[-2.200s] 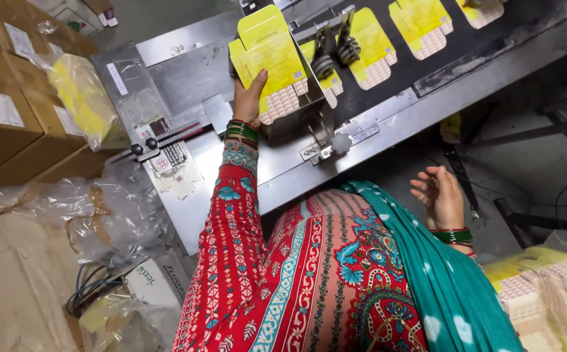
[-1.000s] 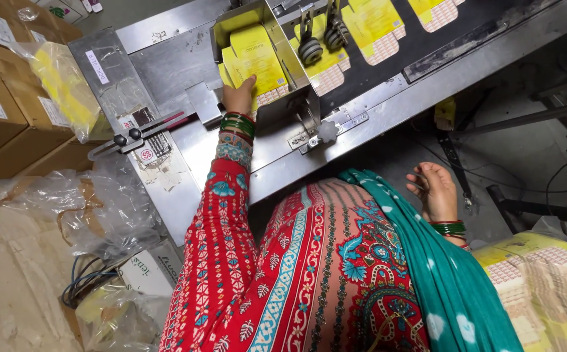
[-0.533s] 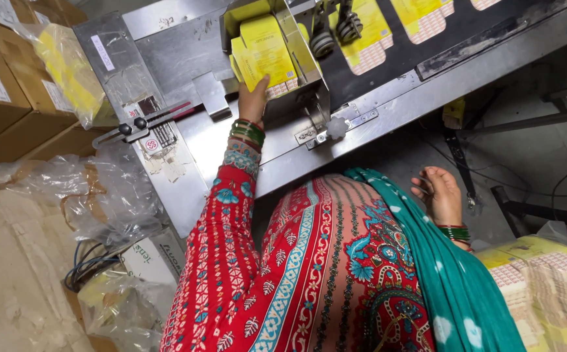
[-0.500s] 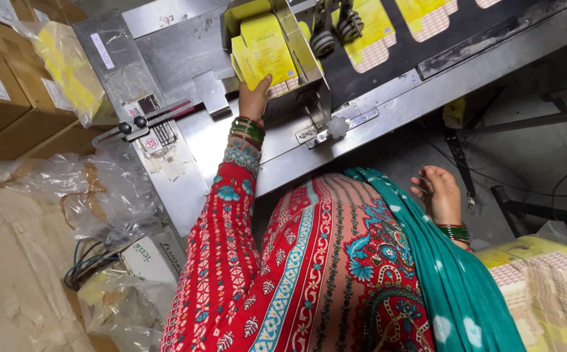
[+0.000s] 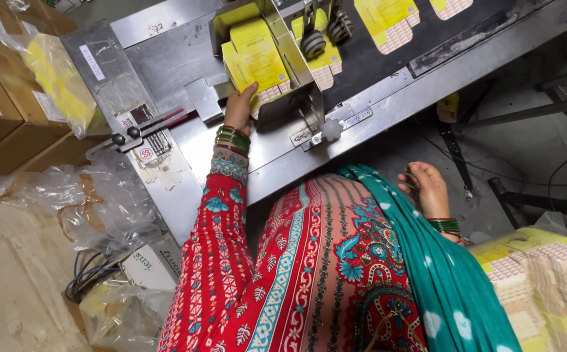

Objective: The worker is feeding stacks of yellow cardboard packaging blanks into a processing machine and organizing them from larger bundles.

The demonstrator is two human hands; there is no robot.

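My left hand (image 5: 238,109) reaches up to a stack of flat yellow cartons (image 5: 254,62) that stands in the metal feeder (image 5: 283,45) of a steel machine, fingers resting on the stack's lower edge. My right hand (image 5: 425,188) hangs beside my body over the floor, palm up, fingers loosely curled and holding nothing. More flat yellow cartons (image 5: 388,21) lie on the black belt (image 5: 453,36) to the right of the feeder, past two black rollers (image 5: 324,34).
A large pile of flat cartons (image 5: 544,287) sits at my lower right. Brown cardboard boxes (image 5: 0,98) and a plastic bag of yellow cartons (image 5: 58,81) stand at the left. Clear plastic wrap (image 5: 81,202) and cables (image 5: 84,287) lie below the machine's steel table (image 5: 166,58).
My left hand stays at the carton stack in the feeder, pressing its lower edge. My right hand has stayed low at my side. The view has shifted slightly.
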